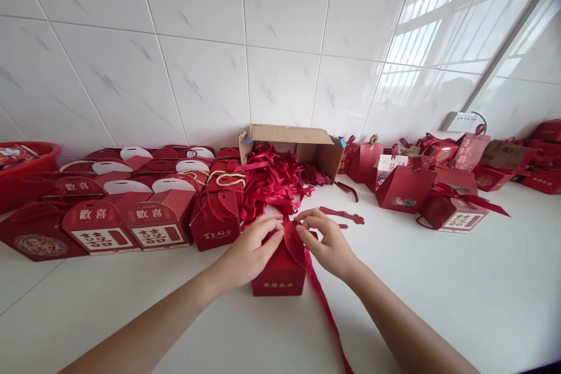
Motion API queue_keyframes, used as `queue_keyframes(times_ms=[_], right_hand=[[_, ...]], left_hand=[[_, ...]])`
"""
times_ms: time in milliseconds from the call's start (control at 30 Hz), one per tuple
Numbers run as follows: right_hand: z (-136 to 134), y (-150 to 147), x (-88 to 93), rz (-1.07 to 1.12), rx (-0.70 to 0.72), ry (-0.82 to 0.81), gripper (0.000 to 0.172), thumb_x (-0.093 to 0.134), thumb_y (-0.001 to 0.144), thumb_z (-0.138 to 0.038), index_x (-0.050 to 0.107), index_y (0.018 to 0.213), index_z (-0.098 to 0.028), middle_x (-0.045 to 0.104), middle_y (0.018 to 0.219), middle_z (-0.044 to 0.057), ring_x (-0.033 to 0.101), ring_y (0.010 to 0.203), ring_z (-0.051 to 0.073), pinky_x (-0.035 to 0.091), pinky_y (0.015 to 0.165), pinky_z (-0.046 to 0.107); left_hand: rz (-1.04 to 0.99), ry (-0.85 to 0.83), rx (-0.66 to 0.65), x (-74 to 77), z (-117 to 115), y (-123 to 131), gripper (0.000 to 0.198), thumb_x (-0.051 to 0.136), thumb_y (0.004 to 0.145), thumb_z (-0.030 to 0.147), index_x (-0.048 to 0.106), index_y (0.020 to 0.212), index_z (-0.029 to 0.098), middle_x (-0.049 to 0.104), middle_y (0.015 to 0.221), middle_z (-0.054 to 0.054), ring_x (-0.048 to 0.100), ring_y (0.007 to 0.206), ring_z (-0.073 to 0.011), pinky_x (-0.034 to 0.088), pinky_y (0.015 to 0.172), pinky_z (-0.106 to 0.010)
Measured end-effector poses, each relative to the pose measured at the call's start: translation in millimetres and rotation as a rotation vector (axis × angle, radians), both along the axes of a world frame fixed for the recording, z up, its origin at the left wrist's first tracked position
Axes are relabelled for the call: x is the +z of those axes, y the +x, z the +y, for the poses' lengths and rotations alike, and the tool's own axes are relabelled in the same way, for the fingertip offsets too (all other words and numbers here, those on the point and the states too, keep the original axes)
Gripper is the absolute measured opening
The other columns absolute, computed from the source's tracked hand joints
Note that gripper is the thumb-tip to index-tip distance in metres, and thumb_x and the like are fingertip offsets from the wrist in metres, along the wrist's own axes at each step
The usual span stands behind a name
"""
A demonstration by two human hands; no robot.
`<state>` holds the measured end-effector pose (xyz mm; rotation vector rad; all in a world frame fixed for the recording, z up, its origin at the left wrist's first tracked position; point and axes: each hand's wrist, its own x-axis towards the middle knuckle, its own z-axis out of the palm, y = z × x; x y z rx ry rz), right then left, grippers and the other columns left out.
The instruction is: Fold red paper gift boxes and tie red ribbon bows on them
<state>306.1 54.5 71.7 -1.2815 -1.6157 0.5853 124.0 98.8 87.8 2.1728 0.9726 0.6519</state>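
Note:
A red gift box (pixel 279 280) with gold characters on its front stands upright on the white table, its curved top flaps folded together. At its top left, my left hand (pixel 253 245) is closed, thumb and fingers pinching the flap edge. My right hand (pixel 329 242) pinches at the top right of the same box, by the rounded flap (pixel 293 243). A long red satin ribbon (pixel 322 292) comes from under the right hand and trails down the table towards me. Whether the fingertips also grip ribbon is hidden.
Behind the box, an open cardboard carton (pixel 291 134) lies on its side, spilling tangled red ribbons (pixel 272 181). Rows of red boxes (pixel 158 219) stand at left beside a red basin (pixel 21 181). More boxes (pixel 405 187) stand right. Cut strips (pixel 344 214) lie near the right hand.

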Motion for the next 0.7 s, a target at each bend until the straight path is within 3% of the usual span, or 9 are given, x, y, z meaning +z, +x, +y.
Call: queue_keyframes(times_ms=[233, 300, 367, 433, 567, 700], right_hand=[[-1, 3, 0.7, -0.083, -0.014, 0.036, 0.024, 0.049, 0.088, -0.029, 0.052, 0.066, -0.02, 0.062, 0.102, 0.006, 0.058, 0.096, 0.02, 0.044, 0.086, 0.034], [0, 5, 3.2, -0.096, -0.028, 0.051, 0.017, 0.045, 0.091, -0.03, 0.058, 0.083, -0.021, 0.064, 0.103, 0.006, 0.059, 0.097, 0.02, 0.045, 0.084, 0.034], [3, 7, 10.0, -0.092, 0.003, 0.038, 0.023, 0.04, 0.095, -0.031, 0.057, 0.108, -0.021, 0.063, 0.112, 0.006, 0.057, 0.105, 0.02, 0.045, 0.088, 0.035], [7, 7, 21.3, -0.096, 0.106, -0.014, 0.03, 0.038, 0.096, -0.033, 0.054, 0.12, -0.023, 0.06, 0.123, 0.006, 0.053, 0.115, 0.02, 0.042, 0.095, 0.036], [19, 2, 47.6, -0.188, 0.36, -0.123, 0.026, 0.046, 0.093, -0.035, 0.063, 0.109, -0.023, 0.062, 0.12, 0.004, 0.055, 0.113, 0.021, 0.043, 0.097, 0.036], [30, -1, 62.1, -0.311, 0.374, -0.151, 0.016, 0.055, 0.087, -0.032, 0.066, 0.085, -0.02, 0.067, 0.104, 0.003, 0.06, 0.098, 0.021, 0.045, 0.088, 0.034]], left_hand=[[-0.07, -0.047, 0.008, 1.2, 4, 1, 0.028, 0.045, 0.09, 0.042, 0.063, 0.079, 0.022, 0.057, 0.129, -0.005, 0.049, 0.126, -0.0251, 0.038, 0.109, -0.041], [-0.09, -0.056, 0.025, 4.4, 5, 0, 0.027, 0.047, 0.088, 0.041, 0.061, 0.077, 0.022, 0.057, 0.128, -0.005, 0.048, 0.126, -0.0256, 0.036, 0.11, -0.041], [-0.121, -0.063, 0.037, 8.8, 5, -1, 0.026, 0.047, 0.088, 0.041, 0.061, 0.078, 0.022, 0.057, 0.127, -0.005, 0.049, 0.125, -0.0257, 0.036, 0.109, -0.04], [-0.153, -0.065, 0.038, 13.2, 6, -3, 0.025, 0.047, 0.088, 0.042, 0.06, 0.078, 0.022, 0.058, 0.123, -0.005, 0.051, 0.122, -0.0252, 0.039, 0.106, -0.038], [-0.194, -0.045, 0.037, 18.0, 6, -6, 0.026, 0.045, 0.09, 0.042, 0.059, 0.083, 0.022, 0.06, 0.11, -0.005, 0.053, 0.113, -0.0231, 0.041, 0.1, -0.035], [-0.208, -0.092, 0.07, 19.5, 6, -6, 0.027, 0.04, 0.092, 0.044, 0.057, 0.09, 0.022, 0.059, 0.097, -0.002, 0.056, 0.099, -0.0203, 0.042, 0.096, -0.035]])
